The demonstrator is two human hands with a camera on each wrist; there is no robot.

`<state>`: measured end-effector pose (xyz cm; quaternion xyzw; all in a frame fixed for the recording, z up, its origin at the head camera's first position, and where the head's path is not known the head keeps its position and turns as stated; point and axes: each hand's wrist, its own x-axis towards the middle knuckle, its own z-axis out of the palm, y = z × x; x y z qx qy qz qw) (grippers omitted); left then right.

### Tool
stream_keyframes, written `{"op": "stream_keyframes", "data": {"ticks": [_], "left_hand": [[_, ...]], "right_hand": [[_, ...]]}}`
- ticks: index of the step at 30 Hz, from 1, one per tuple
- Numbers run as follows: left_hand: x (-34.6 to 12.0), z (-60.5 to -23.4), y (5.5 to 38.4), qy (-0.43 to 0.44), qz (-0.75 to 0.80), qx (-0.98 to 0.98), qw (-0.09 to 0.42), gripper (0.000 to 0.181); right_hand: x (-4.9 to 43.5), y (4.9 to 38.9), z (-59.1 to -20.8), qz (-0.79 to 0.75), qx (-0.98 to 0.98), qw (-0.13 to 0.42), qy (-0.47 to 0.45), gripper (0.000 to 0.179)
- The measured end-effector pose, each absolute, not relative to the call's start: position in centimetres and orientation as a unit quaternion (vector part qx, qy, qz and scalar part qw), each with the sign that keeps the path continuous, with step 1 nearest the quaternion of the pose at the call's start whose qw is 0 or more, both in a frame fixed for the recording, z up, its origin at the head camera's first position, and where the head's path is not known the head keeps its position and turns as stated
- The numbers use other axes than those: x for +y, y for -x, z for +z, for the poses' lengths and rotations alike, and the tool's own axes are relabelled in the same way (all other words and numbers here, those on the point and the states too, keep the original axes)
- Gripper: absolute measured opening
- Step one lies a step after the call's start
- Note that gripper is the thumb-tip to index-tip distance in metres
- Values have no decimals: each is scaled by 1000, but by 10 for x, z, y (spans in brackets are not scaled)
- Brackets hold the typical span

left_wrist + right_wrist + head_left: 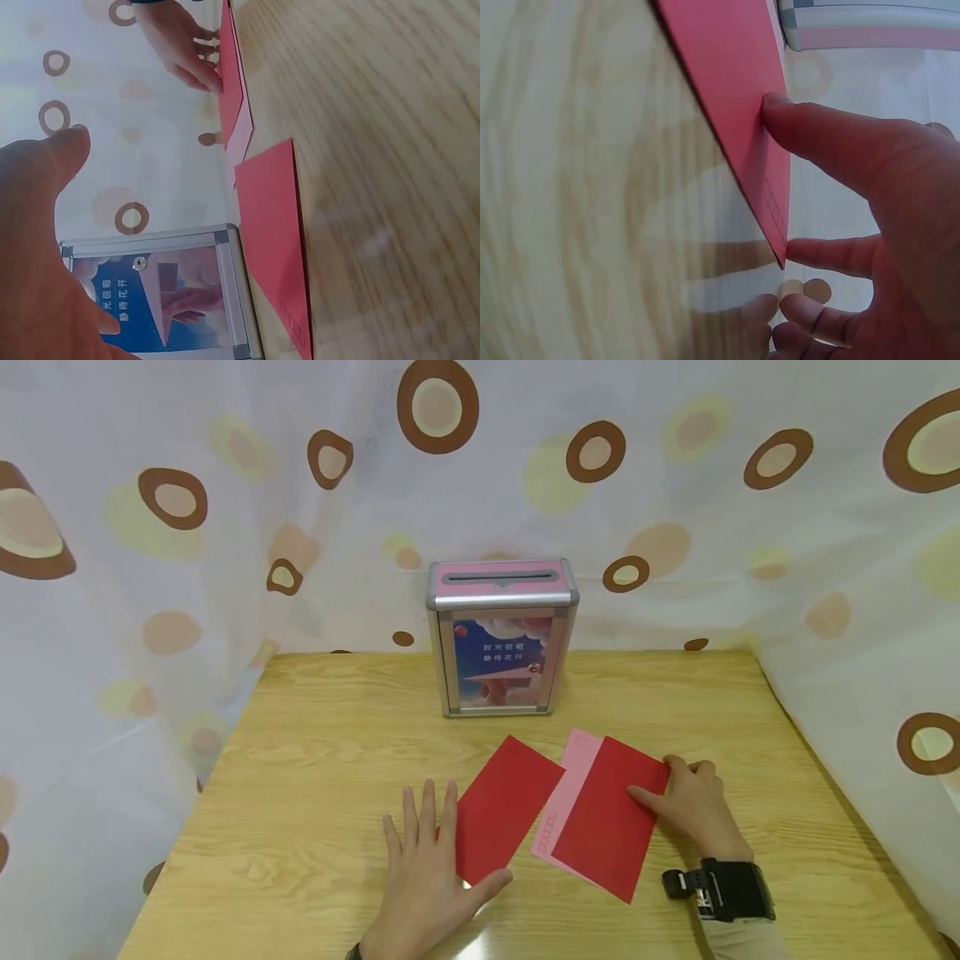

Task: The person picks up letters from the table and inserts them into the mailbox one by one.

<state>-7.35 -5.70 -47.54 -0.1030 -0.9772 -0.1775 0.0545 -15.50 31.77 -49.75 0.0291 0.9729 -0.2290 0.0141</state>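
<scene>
A red envelope (pixel 501 810) lies on the table in front of my left hand (pixel 423 881). That hand spreads its straight fingers over the envelope's left edge, holding nothing; the left wrist view shows its thumb (pixel 71 146) raised clear of the paper. To the right, another red envelope (pixel 607 818) overlaps a pink envelope (pixel 551 827) with printed boxes. My right hand (pixel 697 806) grips this red envelope near its far right corner. Its thumb (pixel 780 112) lies on the upper face while the index finger (pixel 832 253) meets the edge.
Behind the envelopes stands a pink mailbox (pixel 502 639) with silver framing, a slot on top and a picture front. The wooden table (pixel 322 735) meets a patterned curtain (pixel 495 510) at the back and sides. A black band (pixel 731 889) is on the right wrist.
</scene>
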Motion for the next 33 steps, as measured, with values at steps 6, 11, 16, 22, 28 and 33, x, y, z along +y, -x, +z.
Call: {"op": "stream_keyframes", "data": {"ticks": [6, 11, 16, 22, 28, 33], "left_hand": [[-53, -478, 74, 110, -193, -974, 40, 116], [-54, -477, 75, 115, -193, -974, 37, 114], [-56, -479, 75, 119, -203, -971, 36, 112], [-56, -483, 74, 112, -208, -972, 21, 111], [-56, -485, 75, 116, -225, -967, 11, 108], [-57, -486, 78, 132, -238, -962, 23, 105]], "right_hand": [[314, 156, -492, -245, 968, 32, -47, 83], [310, 156, -490, -263, 961, 50, -69, 85], [309, 152, -494, -304, 948, 37, -87, 72], [305, 145, -496, -346, 935, -15, -71, 47], [303, 141, -489, -360, 930, -44, -66, 24], [298, 140, -481, -415, 907, -40, -59, 23]]}}
